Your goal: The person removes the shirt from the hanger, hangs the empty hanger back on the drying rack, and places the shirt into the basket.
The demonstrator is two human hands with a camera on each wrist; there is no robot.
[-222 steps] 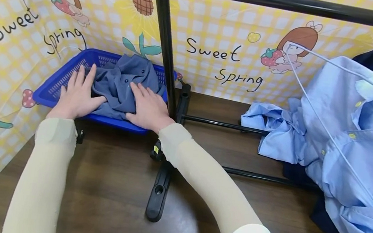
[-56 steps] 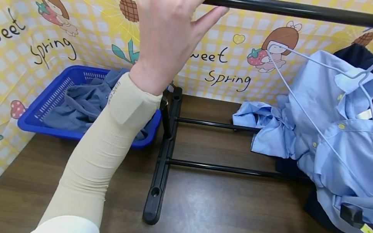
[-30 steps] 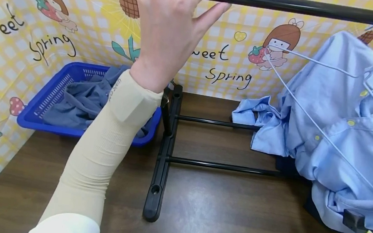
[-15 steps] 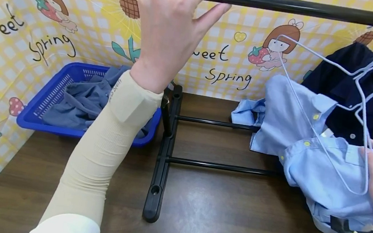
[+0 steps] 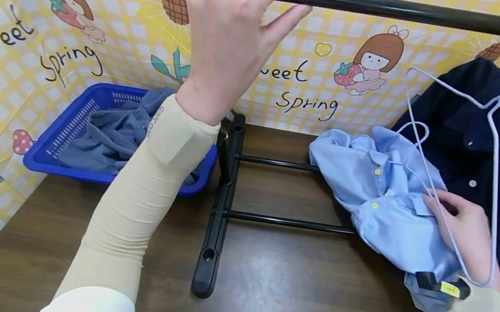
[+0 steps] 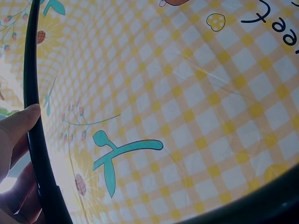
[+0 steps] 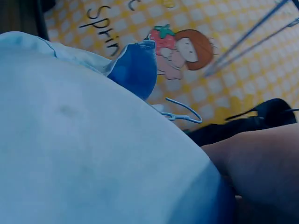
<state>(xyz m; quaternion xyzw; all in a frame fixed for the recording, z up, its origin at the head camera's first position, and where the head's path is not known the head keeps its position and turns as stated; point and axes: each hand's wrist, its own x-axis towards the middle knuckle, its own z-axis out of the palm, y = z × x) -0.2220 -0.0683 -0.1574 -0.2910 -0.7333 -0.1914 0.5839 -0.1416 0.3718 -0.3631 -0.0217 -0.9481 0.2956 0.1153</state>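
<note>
My left hand (image 5: 233,44) grips the black rail (image 5: 390,7) of the clothes rack at its left corner. In the left wrist view its fingers (image 6: 16,128) curl at the dark tube. My right hand (image 5: 469,240) pinches a light blue shirt (image 5: 410,222) with yellow buttons near its chest pocket. A hanger hook (image 5: 425,132) sticks up from the shirt's collar, clear of the rail. In front of the right hand, a bare pale wire hanger (image 5: 496,150) hangs from the rail. The shirt fills much of the right wrist view, hiding most fingers.
A blue plastic basket (image 5: 33,166) with a crumpled slate-blue shirt (image 5: 107,133) stands at left. A dark navy shirt (image 5: 480,148) hangs at right. The rack's black foot (image 5: 205,270) and lower bars (image 5: 288,222) cross the brown wooden surface (image 5: 290,286).
Earlier both hands pressed the slate-blue shirt in the basket; then the left moved to the rail. Lately the right hand has drawn the light blue shirt left and down, uncovering the navy shirt.
</note>
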